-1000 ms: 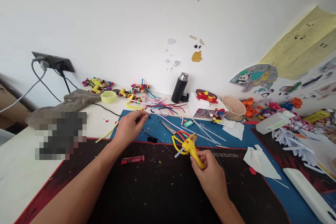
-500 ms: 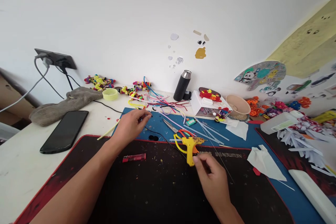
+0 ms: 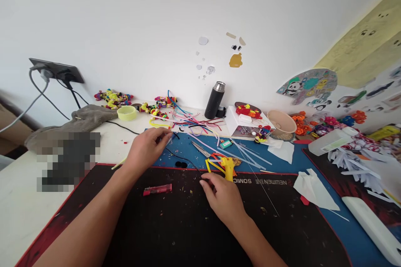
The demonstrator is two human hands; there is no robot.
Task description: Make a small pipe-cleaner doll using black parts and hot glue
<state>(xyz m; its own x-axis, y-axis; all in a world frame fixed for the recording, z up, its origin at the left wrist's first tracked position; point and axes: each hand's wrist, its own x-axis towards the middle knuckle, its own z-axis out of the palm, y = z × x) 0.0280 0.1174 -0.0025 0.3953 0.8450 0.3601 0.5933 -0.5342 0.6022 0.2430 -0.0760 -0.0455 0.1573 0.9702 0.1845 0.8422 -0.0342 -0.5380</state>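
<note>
plain white wall (image 3: 125,16) at the far side, dark socket plate (image 3: 56,70) far left, pale yellow paper sheet (image 3: 369,46) far right, daylit.

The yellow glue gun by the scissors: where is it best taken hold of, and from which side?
Probably by its handle. The glue gun lies on the mat edge with the handle pointing toward the person and the nozzle end toward the scissors. The right hand sits just below it, so coming from the near side, fingers around the handle, looks simplest and avoids the nozzle.

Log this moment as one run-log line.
left hand: pinching thin black wire over blue mat | right hand: empty, on black mat beside yellow glue gun | scissors: untouched
</note>
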